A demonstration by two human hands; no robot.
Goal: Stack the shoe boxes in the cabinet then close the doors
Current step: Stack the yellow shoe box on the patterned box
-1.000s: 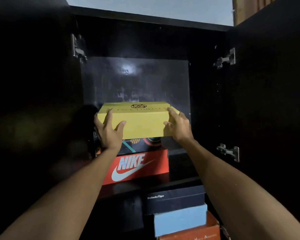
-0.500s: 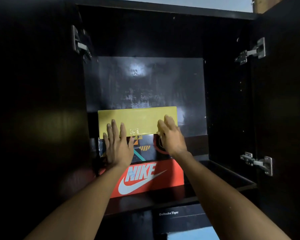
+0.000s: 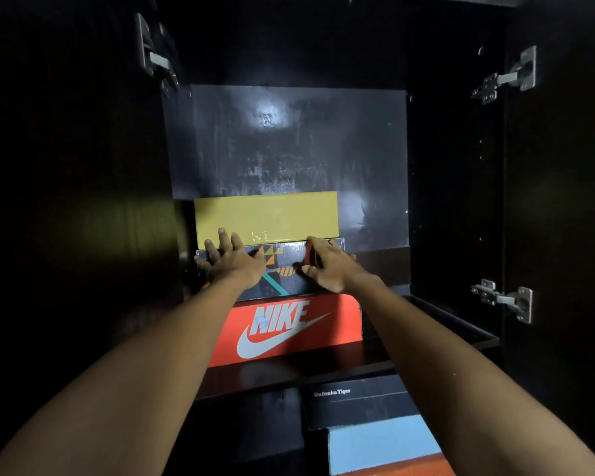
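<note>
A yellow shoe box [image 3: 265,214] lies on top of a dark patterned box [image 3: 284,269], which rests on a red Nike box [image 3: 289,331] on the cabinet's upper shelf [image 3: 289,372]. My left hand [image 3: 234,262] lies flat with straight fingers against the left front of the dark box, fingertips reaching the yellow box's lower edge. My right hand [image 3: 330,266] presses on the right front of the dark box, thumb spread. Neither hand grips anything.
Both black cabinet doors stand open, the left door [image 3: 66,201] and the right door [image 3: 564,201], with metal hinges [image 3: 509,77] on the sides. Below the shelf sit a black Onitsuka Tiger box [image 3: 358,400], a light blue box [image 3: 382,441] and an orange one [image 3: 392,468].
The yellow box went from held at its sides to lying pushed back on the stack. Both hands let go and slid down onto the dark box's front.
</note>
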